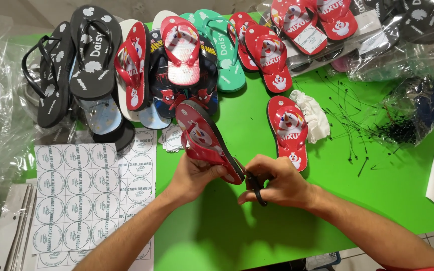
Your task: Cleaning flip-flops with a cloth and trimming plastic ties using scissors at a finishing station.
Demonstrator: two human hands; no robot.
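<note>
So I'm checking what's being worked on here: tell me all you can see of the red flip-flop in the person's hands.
The red flip-flop is small, with red straps, a cartoon print on its footbed and a thin black sole edge. It looks like foam rubber. It is tilted on its side above the green table, toe end pointing away from the person. The left hand grips its heel end from below; the right hand holds a dark tool, perhaps small scissors, against the heel.

left hand (pixel 193 175): forearm enters from lower left, fingers curled shut in a grip, thumb on top | right hand (pixel 277 181): forearm enters from lower right, fingers pinched closed, knuckles up, near left hand
</note>
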